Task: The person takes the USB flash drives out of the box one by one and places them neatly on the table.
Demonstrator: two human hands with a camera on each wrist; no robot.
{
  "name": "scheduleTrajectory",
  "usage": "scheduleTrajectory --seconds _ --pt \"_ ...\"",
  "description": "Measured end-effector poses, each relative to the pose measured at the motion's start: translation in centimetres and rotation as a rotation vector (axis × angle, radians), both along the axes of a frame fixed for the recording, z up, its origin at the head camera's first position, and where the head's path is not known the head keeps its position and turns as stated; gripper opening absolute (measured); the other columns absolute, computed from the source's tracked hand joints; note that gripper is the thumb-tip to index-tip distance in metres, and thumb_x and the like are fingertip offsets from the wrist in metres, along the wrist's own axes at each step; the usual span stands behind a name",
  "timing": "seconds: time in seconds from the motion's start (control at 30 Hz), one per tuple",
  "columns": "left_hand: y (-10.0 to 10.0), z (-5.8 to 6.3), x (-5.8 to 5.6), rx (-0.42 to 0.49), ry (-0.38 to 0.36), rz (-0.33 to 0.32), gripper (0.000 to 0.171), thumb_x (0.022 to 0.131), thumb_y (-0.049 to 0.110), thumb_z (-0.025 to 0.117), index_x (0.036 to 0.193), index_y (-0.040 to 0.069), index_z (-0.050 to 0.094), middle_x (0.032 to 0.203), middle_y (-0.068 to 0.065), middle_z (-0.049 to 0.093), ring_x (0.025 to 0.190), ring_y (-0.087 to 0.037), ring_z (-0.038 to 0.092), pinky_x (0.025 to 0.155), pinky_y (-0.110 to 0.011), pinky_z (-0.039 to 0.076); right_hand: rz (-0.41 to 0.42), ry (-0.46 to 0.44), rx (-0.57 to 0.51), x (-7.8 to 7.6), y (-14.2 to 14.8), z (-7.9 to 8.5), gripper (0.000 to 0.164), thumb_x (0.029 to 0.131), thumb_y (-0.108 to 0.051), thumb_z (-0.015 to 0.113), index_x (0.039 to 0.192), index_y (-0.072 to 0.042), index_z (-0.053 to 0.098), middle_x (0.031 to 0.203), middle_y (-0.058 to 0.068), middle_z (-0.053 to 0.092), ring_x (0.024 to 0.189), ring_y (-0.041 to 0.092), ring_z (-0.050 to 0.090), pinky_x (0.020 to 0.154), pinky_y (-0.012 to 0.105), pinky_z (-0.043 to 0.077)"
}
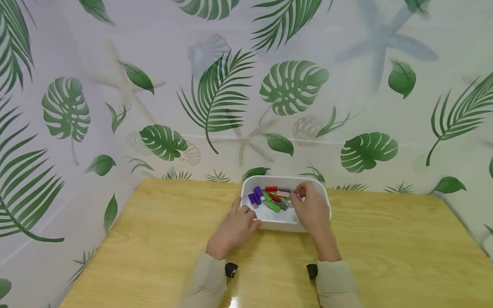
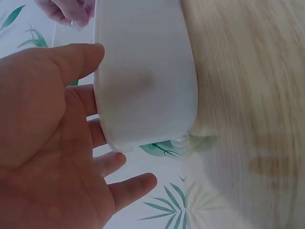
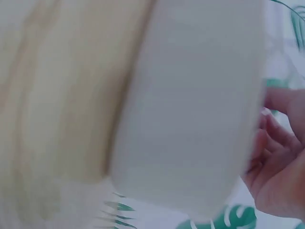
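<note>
A white plastic tub (image 1: pixel 286 226) holds several small USB flash drives, among them purple (image 1: pixel 259 193), red (image 1: pixel 271 188), pink (image 1: pixel 283 194) and green (image 1: pixel 273 207) ones. My left hand (image 1: pixel 236 226) grips the near left rim: in the left wrist view the thumb (image 2: pixel 83 59) lies on the rim and two fingers reach behind it. Inside the tub's right part, my right hand (image 1: pixel 311 209) pinches a small, pale flash drive (image 2: pixel 75 26), mostly hidden by the fingers. In the right wrist view, the tub wall partly covers that hand (image 3: pixel 281 157).
The tub stands at the far edge of a wood-grain table (image 1: pixel 161 239), close to a hanging cloth (image 1: pixel 239 107) with leaf and starfish prints. Both sleeves have a black wrist piece, such as the left one (image 1: pixel 231 270).
</note>
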State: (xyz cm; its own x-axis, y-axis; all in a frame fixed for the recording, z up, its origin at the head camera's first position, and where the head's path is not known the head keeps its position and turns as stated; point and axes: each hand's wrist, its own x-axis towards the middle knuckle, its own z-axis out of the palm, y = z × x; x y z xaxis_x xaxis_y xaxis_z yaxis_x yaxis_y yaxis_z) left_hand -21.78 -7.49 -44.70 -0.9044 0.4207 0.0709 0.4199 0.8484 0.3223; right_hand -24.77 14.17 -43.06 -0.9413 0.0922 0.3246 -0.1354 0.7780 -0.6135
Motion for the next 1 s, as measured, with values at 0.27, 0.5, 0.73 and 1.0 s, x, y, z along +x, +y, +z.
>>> scheduleTrajectory --seconds 0.27,0.5,0.73,1.0 --pt "-0.4 -0.5 -0.1 0.133 -0.005 0.018 0.028 0.097 0.026 0.048 0.103 0.005 0.066 0.11 -0.009 0.059 0.138 -0.035 0.024 0.115 -0.042 0.002 0.1 -0.141 -0.049 2.5 1.4 0.6 0.027 0.091 -0.022 0.059 0.112 -0.007 0.054 0.084 0.006 0.062 0.053 0.014 0.049 0.048 0.029 0.035" --pt "-0.2 -0.5 0.1 0.146 -0.022 0.021 0.032 0.1 0.033 0.045 0.099 0.008 0.065 0.111 -0.008 0.059 0.139 -0.035 0.023 0.115 -0.043 0.004 0.211 -0.221 -0.049 3.4 2.8 0.1 0.023 0.087 -0.02 0.065 0.105 -0.007 0.056 0.074 0.003 0.059 0.056 0.014 0.052 0.055 0.03 0.04" --pt "0.5 -0.5 0.4 0.123 -0.012 0.008 0.029 0.098 0.031 0.048 0.097 0.008 0.065 0.107 -0.007 0.059 0.138 -0.036 0.024 0.115 -0.045 0.008 0.238 -0.28 -0.079 4.3 3.8 0.4 0.023 0.085 -0.016 0.07 0.1 -0.007 0.055 0.074 0.001 0.06 0.057 0.013 0.056 0.059 0.03 0.043" --pt "0.9 -0.1 0.2 0.111 -0.004 0.01 0.03 0.099 0.031 0.047 0.098 0.007 0.065 0.107 -0.009 0.059 0.136 -0.036 0.027 0.115 -0.045 0.007 0.278 -0.32 -0.028 4.5 4.2 1.4 0.022 0.085 -0.017 0.071 0.099 -0.01 0.056 0.069 0.0 0.058 0.056 0.015 0.055 0.058 0.03 0.041"
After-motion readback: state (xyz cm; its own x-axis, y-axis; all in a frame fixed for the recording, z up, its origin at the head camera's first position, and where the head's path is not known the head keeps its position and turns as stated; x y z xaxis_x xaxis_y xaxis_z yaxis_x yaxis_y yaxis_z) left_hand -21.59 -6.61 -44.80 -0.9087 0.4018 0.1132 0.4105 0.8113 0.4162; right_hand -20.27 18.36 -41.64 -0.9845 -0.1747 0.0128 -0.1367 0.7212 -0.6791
